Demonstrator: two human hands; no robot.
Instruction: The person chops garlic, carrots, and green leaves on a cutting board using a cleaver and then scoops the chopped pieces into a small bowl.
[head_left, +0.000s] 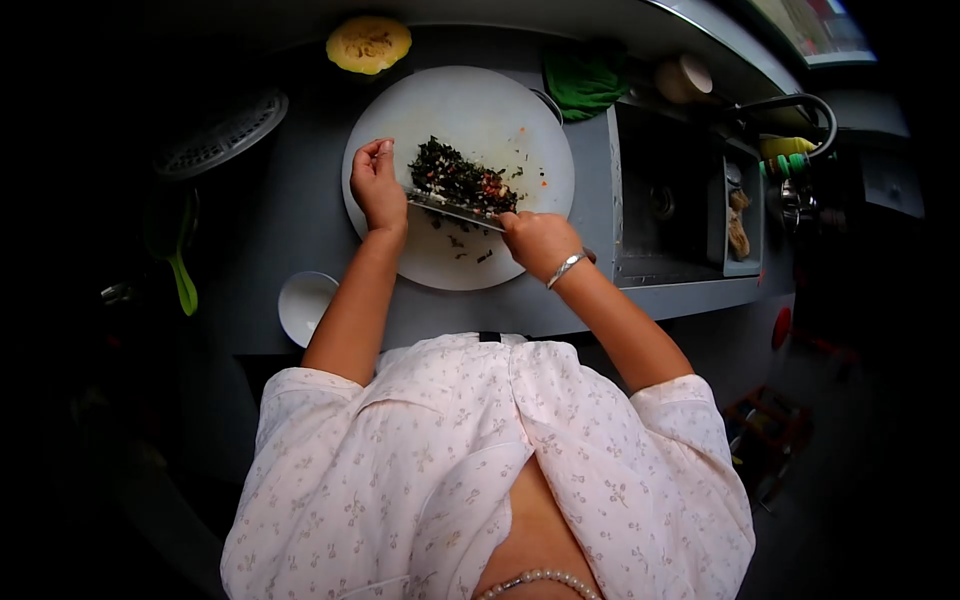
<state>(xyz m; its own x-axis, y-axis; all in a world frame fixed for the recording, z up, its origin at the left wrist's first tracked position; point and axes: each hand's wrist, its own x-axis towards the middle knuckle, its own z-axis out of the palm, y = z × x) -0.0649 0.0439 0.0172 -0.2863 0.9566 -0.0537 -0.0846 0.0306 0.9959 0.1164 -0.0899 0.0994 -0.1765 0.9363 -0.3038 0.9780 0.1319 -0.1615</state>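
My right hand [540, 243] is closed around the handle of a kitchen knife [455, 209]. The blade reaches left across a round white cutting board [470, 100], along the near side of a pile of chopped dark leafy greens [455, 175]. Reddish and pale bits are mixed into the pile, and a few scraps lie on both sides of the blade. At the board's left edge, beside the blade's far end, my left hand [376, 185] is raised with its fingers curled together. Whatever those fingers may hold is hidden.
Beyond the board sits a cut yellow melon or squash [369, 45]. A white bowl [307, 305] stands near my left forearm. On the right are a dark sink [660, 245], a green cloth [583, 80] and a faucet [825, 115]. A colander [222, 135] and green-handled pan [183, 280] lie left.
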